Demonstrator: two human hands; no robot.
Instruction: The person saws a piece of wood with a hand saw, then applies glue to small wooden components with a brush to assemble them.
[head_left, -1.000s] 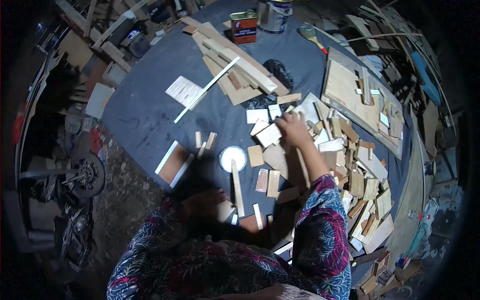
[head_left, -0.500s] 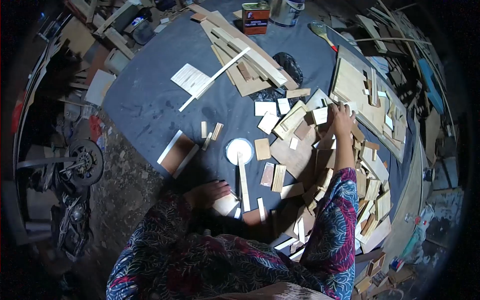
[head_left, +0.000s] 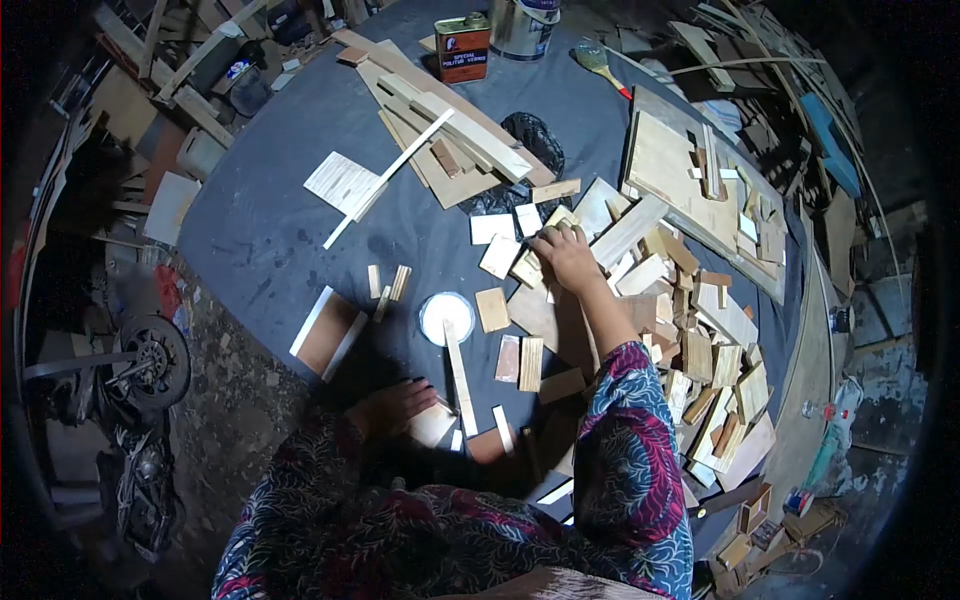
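From here, the right hand (head_left: 568,258), nearer than the shadowed left hand (head_left: 398,404) by the pale board (head_left: 432,426), bends its fingers over a wood block (head_left: 526,271) slanting away rightward beneath; I can't tell whether either grip is pinching.

It looks like a woodworking workshop: around the cloth-covered table (head_left: 250,200), whose top bears a heap of wood offcuts (head_left: 700,350), a "Special Politur Vernis" can (head_left: 464,50) and a paintbrush (head_left: 597,65), scrap boards (head_left: 140,60) lie piled, with a spoked wheel (head_left: 155,362) beyond its left side.
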